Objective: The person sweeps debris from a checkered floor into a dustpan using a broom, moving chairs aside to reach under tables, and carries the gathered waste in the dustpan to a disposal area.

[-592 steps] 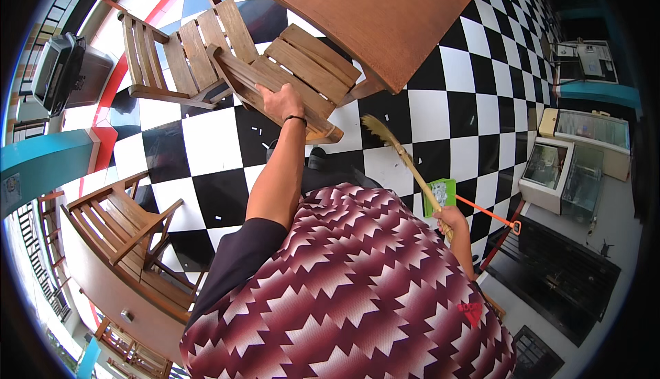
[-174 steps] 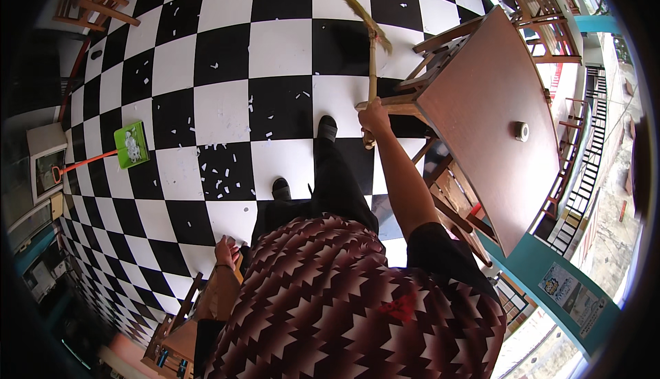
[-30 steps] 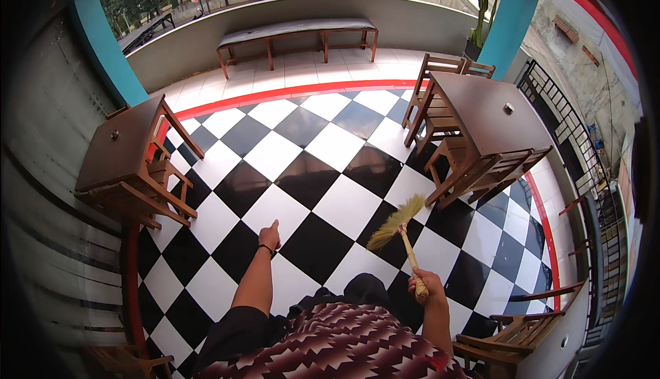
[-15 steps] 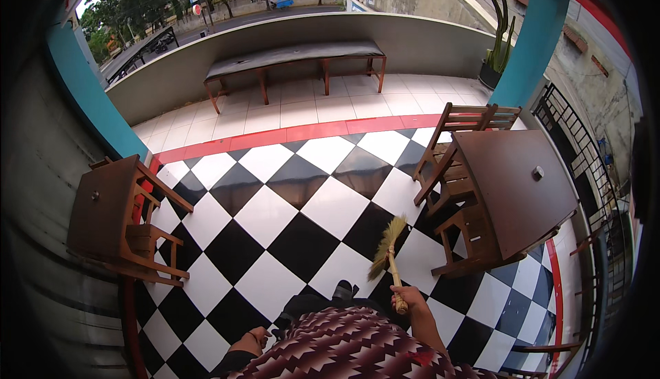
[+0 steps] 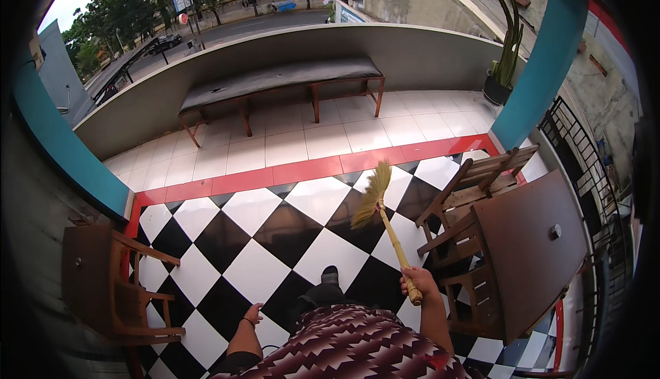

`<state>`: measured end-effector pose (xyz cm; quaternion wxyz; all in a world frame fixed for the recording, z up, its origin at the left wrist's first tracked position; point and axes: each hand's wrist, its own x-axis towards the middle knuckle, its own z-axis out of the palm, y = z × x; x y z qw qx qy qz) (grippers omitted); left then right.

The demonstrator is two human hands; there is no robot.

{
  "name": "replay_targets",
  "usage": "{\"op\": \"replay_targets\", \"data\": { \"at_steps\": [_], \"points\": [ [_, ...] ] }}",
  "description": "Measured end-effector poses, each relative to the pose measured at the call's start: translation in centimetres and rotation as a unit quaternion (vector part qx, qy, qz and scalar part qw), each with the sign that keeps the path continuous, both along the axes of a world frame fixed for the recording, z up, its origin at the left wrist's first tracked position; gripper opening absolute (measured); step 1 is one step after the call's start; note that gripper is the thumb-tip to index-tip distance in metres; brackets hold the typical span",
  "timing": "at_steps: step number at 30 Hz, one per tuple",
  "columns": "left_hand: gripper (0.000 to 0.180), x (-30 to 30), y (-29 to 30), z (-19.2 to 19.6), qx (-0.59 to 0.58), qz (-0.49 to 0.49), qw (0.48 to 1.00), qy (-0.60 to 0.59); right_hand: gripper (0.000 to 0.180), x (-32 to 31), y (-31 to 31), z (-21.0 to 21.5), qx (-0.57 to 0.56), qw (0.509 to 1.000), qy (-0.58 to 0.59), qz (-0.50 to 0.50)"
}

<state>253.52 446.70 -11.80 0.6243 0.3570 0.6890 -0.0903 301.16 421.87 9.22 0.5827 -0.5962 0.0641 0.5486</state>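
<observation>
A short straw broom (image 5: 390, 231) with a pale jointed handle is gripped by my right hand (image 5: 421, 283). My fingers wrap the handle near its lower end, and the fanned bristles point away from me, toward the red tile strip. To the left of my body hangs my left hand (image 5: 254, 314), with a dark band at its wrist. Nothing shows in it, and its fingers are loosely apart. Beneath both hands lies a black and white checkered tile floor (image 5: 258, 276).
A brown wooden table (image 5: 533, 248) with wooden chairs (image 5: 481, 179) stands at right, close to the broom. Another table (image 5: 86, 279) and chair are at left. Ahead, a black padded bench (image 5: 282, 83) lines a low wall (image 5: 426, 52). A potted cactus (image 5: 507, 62) stands beside the teal pillar (image 5: 550, 52).
I have moved forward, so the bench and red strip look nearer. The broom has swung up and away from me, still in my right hand. My left hand has moved slightly forward.
</observation>
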Motion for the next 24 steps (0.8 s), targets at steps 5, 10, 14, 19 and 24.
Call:
{"op": "replay_targets", "data": {
  "at_steps": [5,10,14,19,24],
  "points": [
    [0.084,32.1,11.8,16.2,0.267,-0.464,0.833,-0.141,0.024,8.1,4.9,1.3,0.009,0.999,0.025,-0.03],
    [0.075,46.6,8.5,33.9,-0.104,-0.75,0.511,-0.408,0.026,14.2,9.9,0.3,-0.023,0.997,0.014,-0.066],
    [0.06,54.2,18.8,37.6,-0.167,-0.442,0.313,-0.824,0.03,21.3,12.9,-3.6,-0.073,0.994,-0.008,-0.079],
    [0.06,61.8,27.4,34.5,0.071,-0.297,0.585,-0.752,0.031,33.5,18.7,-6.0,-0.107,0.993,0.0,-0.051],
    [0.03,75.0,26.3,38.5,0.219,-0.07,0.713,-0.662,0.031,46.6,23.3,-3.2,-0.101,0.995,0.004,-0.024]
  ]
}}
